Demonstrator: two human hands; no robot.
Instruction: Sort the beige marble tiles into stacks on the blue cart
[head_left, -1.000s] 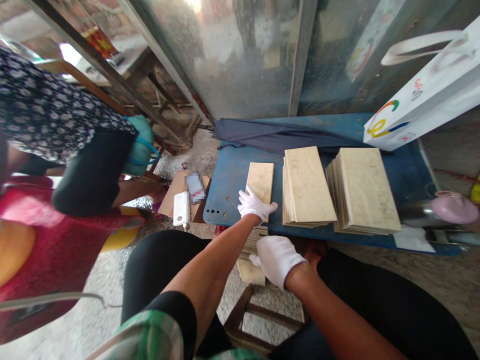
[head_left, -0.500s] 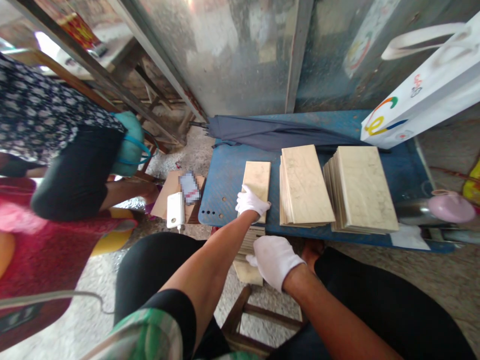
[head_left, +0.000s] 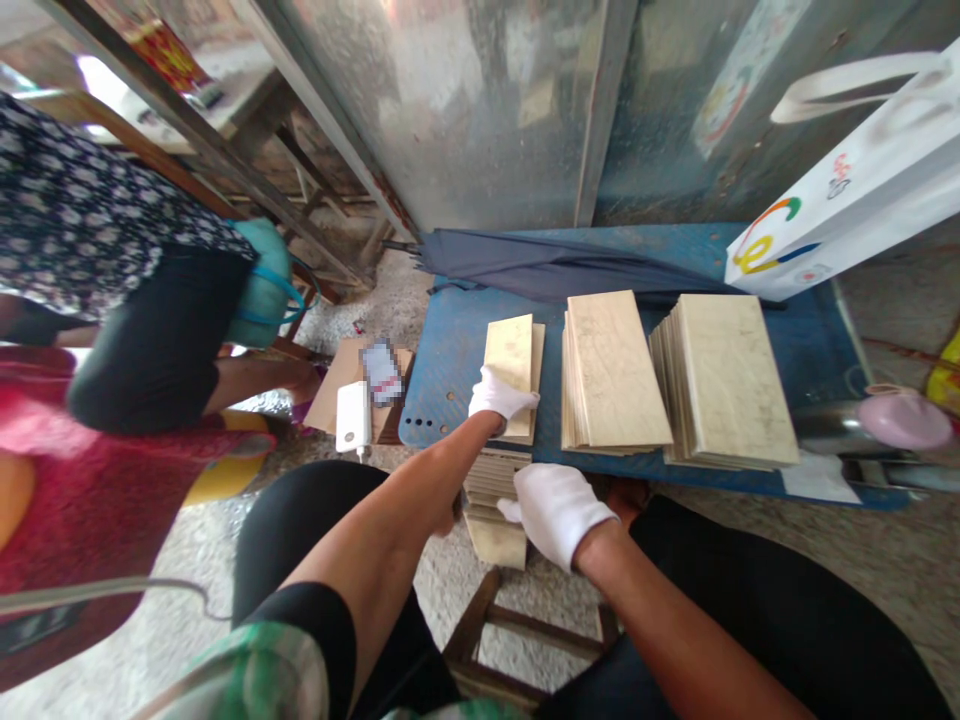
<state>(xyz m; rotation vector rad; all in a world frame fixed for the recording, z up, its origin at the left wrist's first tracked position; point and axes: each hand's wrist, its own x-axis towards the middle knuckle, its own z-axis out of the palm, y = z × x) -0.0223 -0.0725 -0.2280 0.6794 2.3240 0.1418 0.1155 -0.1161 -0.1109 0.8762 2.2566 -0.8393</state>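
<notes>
My left hand (head_left: 501,396), in a white glove, spans the near part of a thin pale wooden board (head_left: 510,342), gripping it by its sides. That board lies on another board (head_left: 538,372), which shows along its right edge. My right hand (head_left: 559,515), also gloved, is curled beside a slanted row of similar boards (head_left: 496,500) below the bench's front edge. Its fingertips are hidden, so what it holds cannot be made out. Right of my left hand stand two tall board stacks, a middle one (head_left: 615,365) and a right one (head_left: 735,370).
The boards rest on a blue bench (head_left: 450,345). Behind them lie a folded dark umbrella (head_left: 540,262) and a white bag (head_left: 840,200). A pink-lidded bottle (head_left: 900,415) is at right. Left are a white power bank (head_left: 352,415), a phone (head_left: 382,372) and a seated person (head_left: 142,310).
The board under my left hand has shifted slightly left and away from me, uncovering the right edge of the one beneath. My right hand has barely moved.
</notes>
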